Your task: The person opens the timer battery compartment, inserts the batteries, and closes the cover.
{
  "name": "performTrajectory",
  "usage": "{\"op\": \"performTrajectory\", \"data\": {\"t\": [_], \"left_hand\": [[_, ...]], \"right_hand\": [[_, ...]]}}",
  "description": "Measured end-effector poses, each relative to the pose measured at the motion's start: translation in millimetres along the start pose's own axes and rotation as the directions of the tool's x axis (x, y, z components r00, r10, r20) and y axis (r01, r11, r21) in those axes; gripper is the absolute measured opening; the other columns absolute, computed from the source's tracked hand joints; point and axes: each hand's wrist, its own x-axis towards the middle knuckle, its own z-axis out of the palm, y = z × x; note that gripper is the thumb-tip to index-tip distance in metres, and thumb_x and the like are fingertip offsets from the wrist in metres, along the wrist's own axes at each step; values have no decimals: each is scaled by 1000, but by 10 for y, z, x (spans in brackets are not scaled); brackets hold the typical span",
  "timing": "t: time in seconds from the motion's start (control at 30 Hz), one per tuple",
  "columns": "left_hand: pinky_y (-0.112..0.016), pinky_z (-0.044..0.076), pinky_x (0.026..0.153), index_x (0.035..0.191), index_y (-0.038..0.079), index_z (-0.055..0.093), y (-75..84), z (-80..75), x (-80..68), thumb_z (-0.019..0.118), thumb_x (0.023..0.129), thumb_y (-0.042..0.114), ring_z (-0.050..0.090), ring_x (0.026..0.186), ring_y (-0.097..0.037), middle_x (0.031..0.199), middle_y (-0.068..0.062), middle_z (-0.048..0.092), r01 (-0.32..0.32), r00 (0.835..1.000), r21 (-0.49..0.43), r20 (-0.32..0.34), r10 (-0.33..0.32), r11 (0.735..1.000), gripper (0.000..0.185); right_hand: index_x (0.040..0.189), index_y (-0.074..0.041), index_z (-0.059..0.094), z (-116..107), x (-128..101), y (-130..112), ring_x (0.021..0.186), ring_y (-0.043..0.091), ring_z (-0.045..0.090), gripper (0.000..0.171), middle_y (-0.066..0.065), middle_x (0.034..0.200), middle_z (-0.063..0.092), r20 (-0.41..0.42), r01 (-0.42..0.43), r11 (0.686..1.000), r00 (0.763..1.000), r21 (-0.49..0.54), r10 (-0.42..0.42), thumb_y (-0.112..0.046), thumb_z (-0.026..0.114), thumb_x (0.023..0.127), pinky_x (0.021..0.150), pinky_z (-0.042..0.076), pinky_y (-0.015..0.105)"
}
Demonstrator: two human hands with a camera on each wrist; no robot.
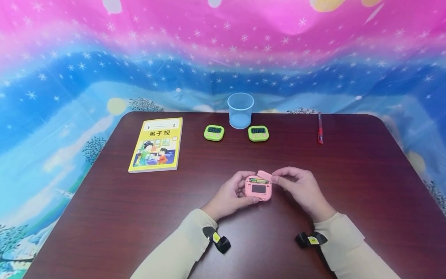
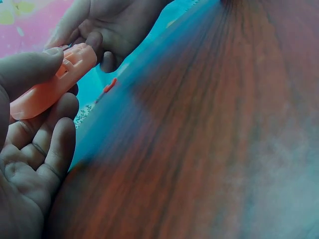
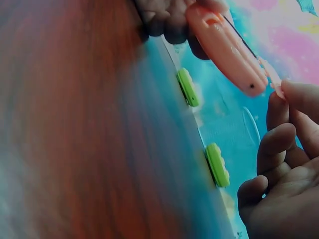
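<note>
Head view: left hand point(image 1: 228, 195) grips pink timer point(image 1: 258, 188), battery bay showing; right hand point(image 1: 302, 186) pinches cover point(image 1: 265, 176). Steady timer, keep cover flat, square to its slot.

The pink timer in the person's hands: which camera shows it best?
The head view: the pink timer shows its whole back, battery bay open, cover pinched by the right hand, left hand gripping. Both wrist views give only blurred edge-on glimpses.

Dark wooden table point(image 1: 348, 186), seemingly starry backdrop cloth point(image 1: 69, 69)
</note>
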Motion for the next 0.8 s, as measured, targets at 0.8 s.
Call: {"op": "performTrajectory", "data": {"t": [0.8], "left_hand": [[-27, 59, 78, 143, 2, 43, 8, -8, -6, 79, 86, 4, 68, 87, -10, 122, -14, 69, -15, 1000, 13, 27, 15, 1000, 68]], "right_hand": [[96, -5, 73, 417, -63, 43, 94, 6, 60, 7, 3, 96, 69, -204, 167, 983, 963, -71, -179, -12, 73, 93, 85, 47, 22]]}}
